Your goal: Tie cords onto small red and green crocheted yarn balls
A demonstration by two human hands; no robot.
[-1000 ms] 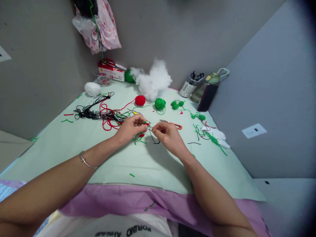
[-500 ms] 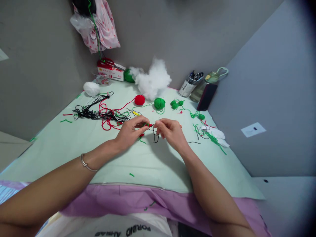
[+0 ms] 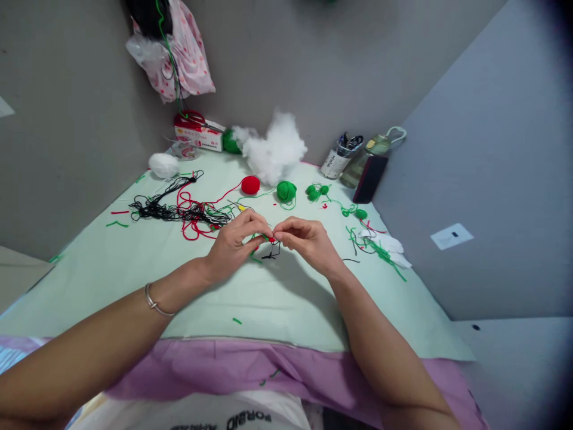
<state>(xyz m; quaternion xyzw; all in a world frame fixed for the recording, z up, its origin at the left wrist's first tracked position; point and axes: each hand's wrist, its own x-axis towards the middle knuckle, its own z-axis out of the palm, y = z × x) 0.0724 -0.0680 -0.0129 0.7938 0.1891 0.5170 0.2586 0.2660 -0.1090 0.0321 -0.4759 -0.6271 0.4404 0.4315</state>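
The right hand (image 3: 307,239) has closed in on the red-and-green piece (image 3: 271,239) the left hand (image 3: 235,242) pinches above the bench (image 3: 286,319), itself pinching piece or black thread (image 3: 269,257), unclear which, apparently for closer work.

Over there a green-covered table (image 3: 290,316) is carrying a black yarn tangle (image 3: 154,209), a white ball (image 3: 163,165) sitting behind it. A red ball (image 3: 250,185) and a green ball (image 3: 286,191) are lying before fluffy white stuffing (image 3: 274,154), and a bottle (image 3: 353,172) is standing beside a pen cup (image 3: 333,164).
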